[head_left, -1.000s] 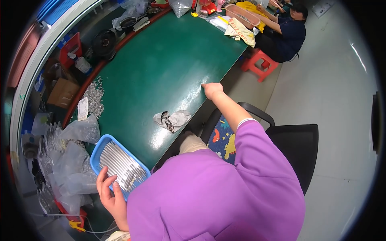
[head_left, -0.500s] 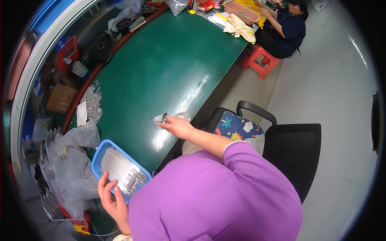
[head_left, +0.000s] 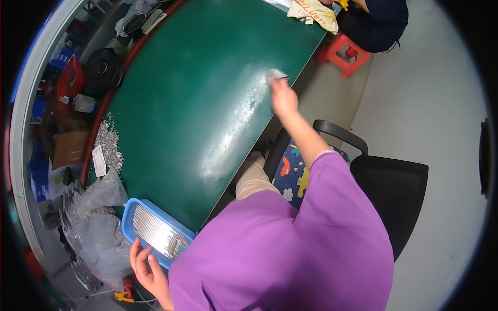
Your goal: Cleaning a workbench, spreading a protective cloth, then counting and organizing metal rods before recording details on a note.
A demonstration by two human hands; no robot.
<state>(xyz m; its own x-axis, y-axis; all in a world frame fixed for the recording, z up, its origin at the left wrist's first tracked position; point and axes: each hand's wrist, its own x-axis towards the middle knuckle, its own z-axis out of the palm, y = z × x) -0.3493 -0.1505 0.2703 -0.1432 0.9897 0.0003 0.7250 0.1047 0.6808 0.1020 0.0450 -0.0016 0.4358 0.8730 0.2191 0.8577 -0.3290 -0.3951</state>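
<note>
My right arm is stretched far across the green table. In my right hand is a crumpled whitish cloth, pressed on the tabletop near its right edge; the fingers are partly blurred. Close to the lower left, my left hand holds nothing, its fingers apart and slightly curled. Those fingers are beside the rim of a blue plastic basket; whether they touch it I cannot tell. Slim silvery rods lie side by side in the basket.
Small metal parts lie heaped at the table's left edge, with a white paper slip on them. Clear plastic bags crowd the left. A black chair stands at my right. Beyond it, a person sits on a red stool.
My right hand has swept the cloth away from me and to the right, up to the far part of the table's edge. My left hand has stayed by the basket. The view has shifted.
</note>
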